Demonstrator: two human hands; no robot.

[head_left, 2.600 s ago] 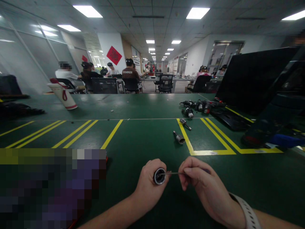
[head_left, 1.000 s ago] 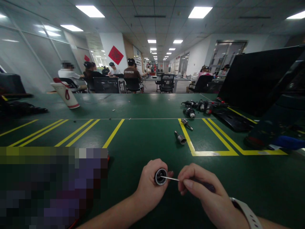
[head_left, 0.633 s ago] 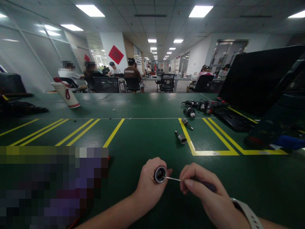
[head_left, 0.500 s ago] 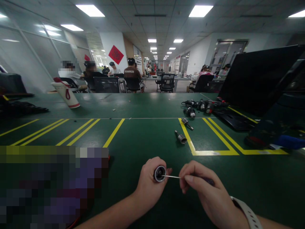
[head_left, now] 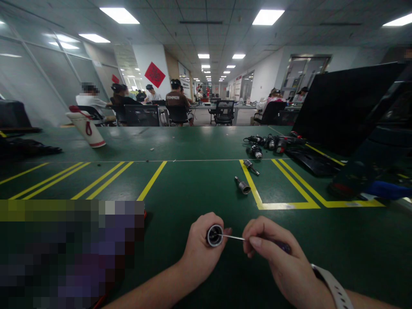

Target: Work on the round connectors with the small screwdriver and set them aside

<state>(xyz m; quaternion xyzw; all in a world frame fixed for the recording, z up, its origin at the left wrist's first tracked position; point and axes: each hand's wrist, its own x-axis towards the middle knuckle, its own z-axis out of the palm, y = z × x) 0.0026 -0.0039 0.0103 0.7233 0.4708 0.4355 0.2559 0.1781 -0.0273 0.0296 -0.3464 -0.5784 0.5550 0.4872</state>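
My left hand (head_left: 201,246) is wrapped round a dark cylindrical part with a metal rim (head_left: 210,243). Its hollow end faces up towards me; the rest of it is hidden in the fist. In my right hand (head_left: 277,251) is a screwdriver (head_left: 234,237), pinched between thumb and fingers. The slim shaft points left and its tip reaches inside the rim of the part. What the tip touches in there is too small to tell. Beyond the hands lie two metal parts with stems, a wider cup-shaped one (head_left: 244,188) and a slimmer one (head_left: 251,168).
Several black and metal parts with cables (head_left: 255,151) lie further back right, near a dark monitor (head_left: 344,103). A white cup (head_left: 87,130) leans at the back left. Yellow tape (head_left: 286,206) marks the green table (head_left: 193,180). A pixelated area covers the near left.
The view has shifted slightly. Both hands keep nearly the same hold, with the screwdriver tip still inside the part's rim.
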